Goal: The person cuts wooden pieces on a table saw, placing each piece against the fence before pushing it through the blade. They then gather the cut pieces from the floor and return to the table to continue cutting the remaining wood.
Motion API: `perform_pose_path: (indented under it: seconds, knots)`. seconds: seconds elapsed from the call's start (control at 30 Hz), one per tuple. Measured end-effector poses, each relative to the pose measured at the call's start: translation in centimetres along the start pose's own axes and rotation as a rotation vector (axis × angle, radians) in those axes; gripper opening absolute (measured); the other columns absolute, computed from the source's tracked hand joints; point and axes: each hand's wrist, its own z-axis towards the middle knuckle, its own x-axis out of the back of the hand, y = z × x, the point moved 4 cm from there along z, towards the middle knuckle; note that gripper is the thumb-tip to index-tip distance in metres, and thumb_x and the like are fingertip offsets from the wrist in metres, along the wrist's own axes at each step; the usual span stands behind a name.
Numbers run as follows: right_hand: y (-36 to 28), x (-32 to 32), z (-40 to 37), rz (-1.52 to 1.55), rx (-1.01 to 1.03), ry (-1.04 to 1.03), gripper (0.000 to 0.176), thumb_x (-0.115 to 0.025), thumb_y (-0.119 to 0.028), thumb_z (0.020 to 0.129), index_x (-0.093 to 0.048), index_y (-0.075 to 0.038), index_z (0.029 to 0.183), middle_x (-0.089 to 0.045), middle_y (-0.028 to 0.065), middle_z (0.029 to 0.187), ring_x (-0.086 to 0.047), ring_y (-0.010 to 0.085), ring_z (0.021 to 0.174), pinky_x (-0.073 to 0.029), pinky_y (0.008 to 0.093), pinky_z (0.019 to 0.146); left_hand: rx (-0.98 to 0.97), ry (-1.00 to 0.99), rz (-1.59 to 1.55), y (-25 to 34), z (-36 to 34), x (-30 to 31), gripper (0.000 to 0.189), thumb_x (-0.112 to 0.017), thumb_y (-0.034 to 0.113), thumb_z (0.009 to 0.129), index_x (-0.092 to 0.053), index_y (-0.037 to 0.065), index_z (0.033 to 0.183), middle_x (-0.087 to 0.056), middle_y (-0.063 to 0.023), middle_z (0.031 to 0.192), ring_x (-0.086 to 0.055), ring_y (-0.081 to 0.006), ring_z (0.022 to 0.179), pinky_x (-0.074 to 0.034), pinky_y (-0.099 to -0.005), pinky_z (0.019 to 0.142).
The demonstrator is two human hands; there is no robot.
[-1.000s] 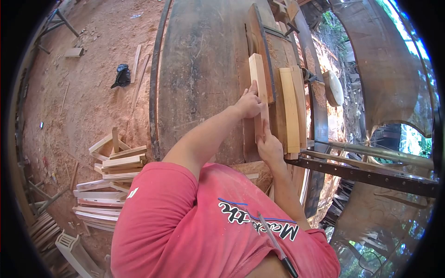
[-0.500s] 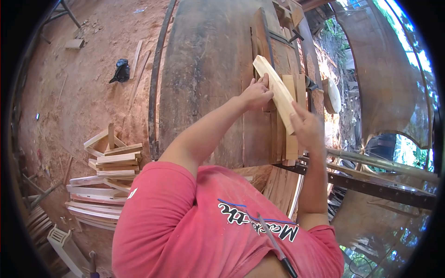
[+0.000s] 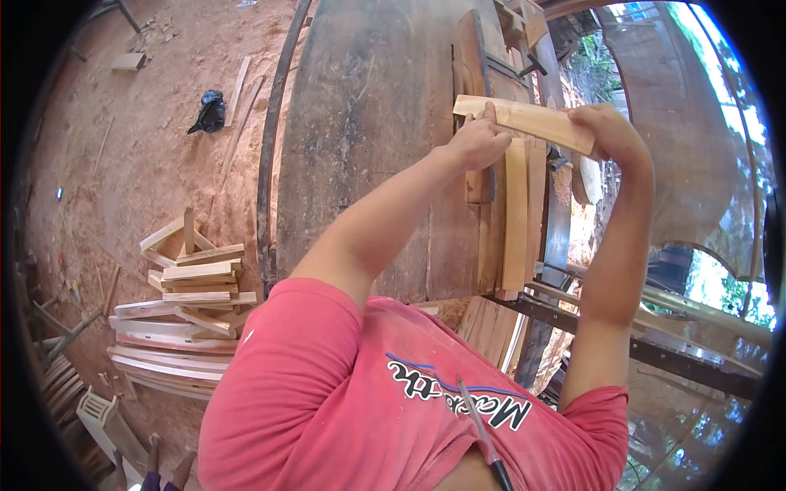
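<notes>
Now: your left hand [image 3: 479, 146] and right hand [image 3: 607, 132] each close fingers on an end of the wood strip [image 3: 528, 119], held crosswise above the table [image 3: 360, 131], probably to steady it over the stacked strips [image 3: 516, 213].

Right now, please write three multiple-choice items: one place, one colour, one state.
1. Where is the pile of pale cut wooden pieces? A dark wooden bench; B dusty ground; C a box.
2. The person's shirt is: A blue; B red; C white.
3. The light wooden strip is: A lying untouched; B in one hand; C in both hands.
B, it lies on ground beside the bench; B, red cloth; C, left hand and right hand grip it.
</notes>
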Motion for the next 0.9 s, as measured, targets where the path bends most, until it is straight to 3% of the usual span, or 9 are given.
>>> perform_pose_path:
  seconds: [0.13,0.3,0.6,0.67,0.7,0.73,0.77,0.8,0.9]
  knots:
    - [-0.9,1.7,2.6,0.065,0.048,0.064,0.034,-0.062,-0.031,0.082,-0.066,0.003,0.079,-0.057,0.0039,0.062,-0.050,0.0110,0.045,-0.037,0.0286,0.039,-0.041,0.069,-0.039,-0.4,1.2,-0.1,0.051,-0.037,0.034,0.088,-0.071,-0.004,0.089,-0.009,-0.0316,0.155,-0.026,-0.0532,0.136,-0.010,-0.0447,0.120]
    - [-3.1,3.3,5.3,0.138,-0.004,0.017,0.031,-0.066,-0.027,0.078,-0.065,0.003,0.087,-0.063,0.0090,0.079,-0.060,0.0163,0.064,-0.050,0.0315,0.060,-0.019,0.106,-0.018,-0.2,2.4,0.5,0.053,-0.036,0.035,0.089,-0.071,-0.004,0.089,-0.010,-0.0348,0.153,-0.033,-0.0492,0.134,-0.011,-0.0461,0.119]
    - [-2.5,3.6,6.2,0.115,0.024,0.098,0.029,-0.065,-0.027,0.078,-0.067,0.001,0.082,-0.063,0.0074,0.073,-0.058,0.0154,0.058,-0.047,0.0313,0.054,-0.004,0.086,-0.001,-1.0,3.7,0.4,0.054,-0.037,0.036,0.089,-0.072,-0.005,0.088,-0.012,-0.0359,0.153,-0.037,-0.0484,0.132,-0.011,-0.0477,0.119]
    - [-1.2,2.3,2.9,0.022,0.078,0.115,0.034,-0.065,-0.028,0.080,-0.066,0.006,0.077,-0.059,0.0049,0.065,-0.059,0.0159,0.057,-0.049,0.0312,0.053,-0.005,0.035,0.031,-0.6,1.7,-0.1,0.056,-0.038,0.036,0.089,-0.066,-0.009,0.108,-0.016,-0.0358,0.152,-0.034,-0.0470,0.135,-0.012,-0.0489,0.119]
    - [-0.2,1.1,0.8,-0.005,0.023,0.069,0.036,-0.065,-0.030,0.080,-0.067,0.007,0.079,-0.059,0.0049,0.063,-0.059,0.0149,0.055,-0.048,0.0303,0.050,0.056,0.021,0.002,-0.4,0.6,-0.4,0.065,-0.039,0.034,0.089,-0.044,-0.012,0.135,-0.014,-0.0346,0.154,-0.030,-0.0440,0.140,-0.014,-0.0442,0.119]
    - [0.2,-1.0,-2.1,-0.073,0.151,0.020,0.039,-0.064,-0.032,0.081,-0.067,0.006,0.080,-0.062,0.0062,0.064,-0.059,0.0151,0.054,-0.048,0.0303,0.049,0.044,0.011,0.009,-0.6,-0.4,-1.1,0.065,-0.039,0.034,0.089,-0.044,-0.012,0.135,-0.014,-0.0346,0.154,-0.030,-0.0440,0.140,-0.014,-0.0442,0.119]
    - [-0.7,-3.7,-6.2,0.103,-0.096,0.089,0.038,-0.063,-0.033,0.083,-0.071,0.003,0.091,-0.064,0.0073,0.065,-0.063,0.0169,0.056,-0.052,0.0304,0.053,0.059,0.062,-0.035,-1.6,-1.3,-2.0,0.060,-0.037,0.036,0.091,-0.053,-0.007,0.128,-0.012,-0.0334,0.154,-0.024,-0.0478,0.140,-0.012,-0.0452,0.119]
    - [3.1,-6.4,-7.1,0.052,-0.034,0.167,0.039,-0.063,-0.032,0.084,-0.071,-0.002,0.107,-0.066,0.0081,0.067,-0.067,0.0184,0.059,-0.055,0.0308,0.056,0.073,0.112,-0.076,-2.7,-2.1,-2.8,0.057,-0.036,0.039,0.092,-0.062,-0.001,0.122,-0.009,-0.0322,0.155,-0.019,-0.0517,0.140,-0.010,-0.0462,0.120]
    - [2.1,-13.6,-15.5,-0.038,-0.160,0.183,0.046,-0.068,-0.030,0.081,-0.065,-0.008,0.122,-0.067,0.0198,0.112,-0.070,0.0292,0.089,-0.055,0.0378,0.082,0.016,-0.026,-0.023,-5.2,-5.4,-4.5,0.062,-0.037,0.044,0.094,-0.057,-0.005,0.126,-0.009,-0.0305,0.156,-0.026,-0.0532,0.137,-0.018,-0.0437,0.118]
